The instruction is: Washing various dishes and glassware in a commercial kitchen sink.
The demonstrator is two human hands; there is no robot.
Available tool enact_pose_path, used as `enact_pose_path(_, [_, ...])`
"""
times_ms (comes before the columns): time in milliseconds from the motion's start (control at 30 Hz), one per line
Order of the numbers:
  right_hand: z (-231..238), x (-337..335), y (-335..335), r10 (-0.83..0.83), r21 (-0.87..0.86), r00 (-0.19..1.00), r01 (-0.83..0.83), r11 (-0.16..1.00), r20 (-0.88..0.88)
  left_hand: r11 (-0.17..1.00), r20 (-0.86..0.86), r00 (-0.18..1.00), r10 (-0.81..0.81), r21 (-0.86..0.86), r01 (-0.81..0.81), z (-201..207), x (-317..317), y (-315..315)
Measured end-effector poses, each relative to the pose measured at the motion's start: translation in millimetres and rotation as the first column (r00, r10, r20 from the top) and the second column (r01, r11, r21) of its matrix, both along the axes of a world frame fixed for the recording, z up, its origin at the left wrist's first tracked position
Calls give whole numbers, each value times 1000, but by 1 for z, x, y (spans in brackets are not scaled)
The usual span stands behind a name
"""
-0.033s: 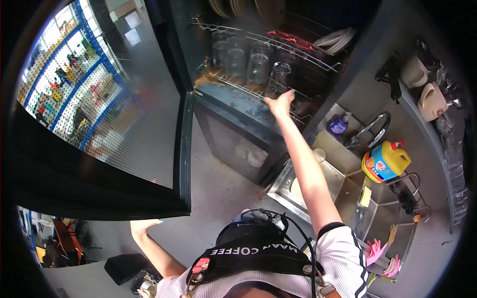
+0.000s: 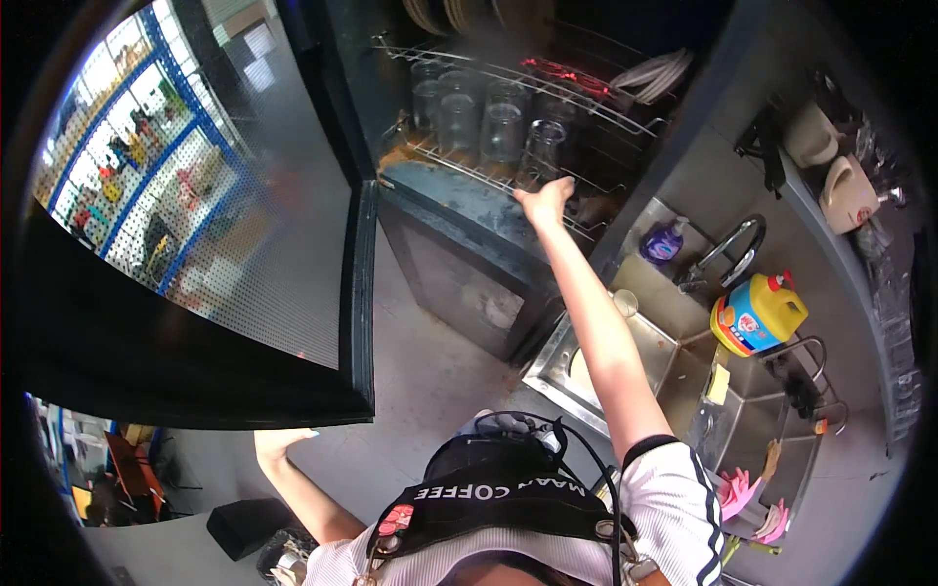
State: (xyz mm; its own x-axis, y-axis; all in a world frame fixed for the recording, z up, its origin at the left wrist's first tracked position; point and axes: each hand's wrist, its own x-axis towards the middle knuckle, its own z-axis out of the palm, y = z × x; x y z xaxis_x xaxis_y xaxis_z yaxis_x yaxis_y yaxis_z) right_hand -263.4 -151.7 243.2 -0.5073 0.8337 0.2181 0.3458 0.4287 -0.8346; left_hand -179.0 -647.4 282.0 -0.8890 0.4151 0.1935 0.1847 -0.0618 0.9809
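Right hand (image 2: 547, 203): partly open, thumb and fingers spread to either side of the lower end of an upright, clear drinking glass (image 2: 542, 145); cannot tell whether the grip is firm. Glass location: front of the lower silver wire rack (image 2: 454, 166) inside a dark metal cabinet (image 2: 445, 200), at the right end of a group of similar clear glasses (image 2: 459, 122).

Left hand (image 2: 275, 442): at the bottom edge of the open, black-framed door with a perforated panel (image 2: 362, 293); fingertips partly hidden, grasp cannot be told. Right forearm extends above the stainless-steel sink (image 2: 549, 379).
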Motion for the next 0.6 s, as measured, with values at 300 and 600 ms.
enact_pose_path(300, [10,148,-90,691,251,669,-644,722,-274,978,-49,991,121,-165,-128,33,57,77])
enact_pose_path(600, [-67,326,29,438,-144,886,-458,877,-150,960,-151,971,188,-182,-214,25,92,276])
